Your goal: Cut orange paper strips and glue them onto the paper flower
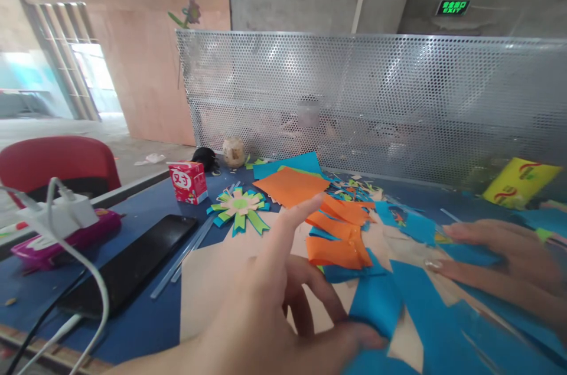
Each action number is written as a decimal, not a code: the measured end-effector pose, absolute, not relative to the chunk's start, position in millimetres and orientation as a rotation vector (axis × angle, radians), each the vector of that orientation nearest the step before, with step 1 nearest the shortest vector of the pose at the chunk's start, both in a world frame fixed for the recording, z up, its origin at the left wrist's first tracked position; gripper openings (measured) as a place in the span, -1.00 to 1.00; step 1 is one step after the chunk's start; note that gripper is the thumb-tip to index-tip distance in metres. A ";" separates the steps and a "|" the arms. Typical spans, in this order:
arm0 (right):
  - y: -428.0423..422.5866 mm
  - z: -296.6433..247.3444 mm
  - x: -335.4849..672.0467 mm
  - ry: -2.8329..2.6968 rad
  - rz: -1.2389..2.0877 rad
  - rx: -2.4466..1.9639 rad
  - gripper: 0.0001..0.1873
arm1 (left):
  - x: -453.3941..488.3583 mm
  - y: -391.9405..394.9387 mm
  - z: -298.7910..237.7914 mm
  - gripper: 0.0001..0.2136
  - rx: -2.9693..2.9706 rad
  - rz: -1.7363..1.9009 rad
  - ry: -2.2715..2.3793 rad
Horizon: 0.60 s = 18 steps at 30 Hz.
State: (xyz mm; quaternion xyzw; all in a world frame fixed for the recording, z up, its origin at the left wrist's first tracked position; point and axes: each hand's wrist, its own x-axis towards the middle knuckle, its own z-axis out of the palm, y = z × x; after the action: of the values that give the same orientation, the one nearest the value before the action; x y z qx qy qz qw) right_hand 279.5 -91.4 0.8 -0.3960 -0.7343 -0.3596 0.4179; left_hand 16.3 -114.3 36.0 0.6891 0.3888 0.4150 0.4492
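My left hand (283,286) is over the middle of the table, its index finger stretched forward and its thumb apart from it. Its thumb and curled fingers are at the edge of a blue piece (376,298) of felt-like sheet; I cannot tell how firmly they touch it. Just beyond lie folded orange strips (339,252). My right hand (509,263), blurred, reaches in from the right with thumb and index finger apart. Its fingertips are over blue pieces (411,224), near a small yellow bit (442,238). No held thing shows in it.
A layered rosette (240,205) lies left of an orange sheet (290,186). Further left are a red box (188,182), a black phone (133,260), a white charger with cables (66,215) and clear sticks (183,257). A yellow packet (521,183) stands by the perforated metal screen (376,97).
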 end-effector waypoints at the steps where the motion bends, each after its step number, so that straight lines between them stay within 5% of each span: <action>1: -91.5 1.3 278.6 -1.844 -0.882 -0.937 -0.74 | 16.5 -114.6 36.2 -0.17 1.674 1.020 0.950; 9: -96.6 5.7 266.7 -1.787 -0.962 -0.768 -0.74 | 12.4 -108.9 37.5 -0.24 1.549 1.088 0.942; 18: -99.7 2.4 260.7 -1.725 -0.947 -0.747 -0.70 | 4.3 -89.1 33.8 -0.15 1.388 0.712 0.769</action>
State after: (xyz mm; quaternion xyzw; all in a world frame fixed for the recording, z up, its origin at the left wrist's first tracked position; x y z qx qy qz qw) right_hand 260.7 -99.7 2.4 -0.3082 -0.7120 -0.3909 0.4952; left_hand 4.3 -89.1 33.8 0.6096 0.3380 0.3128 0.6452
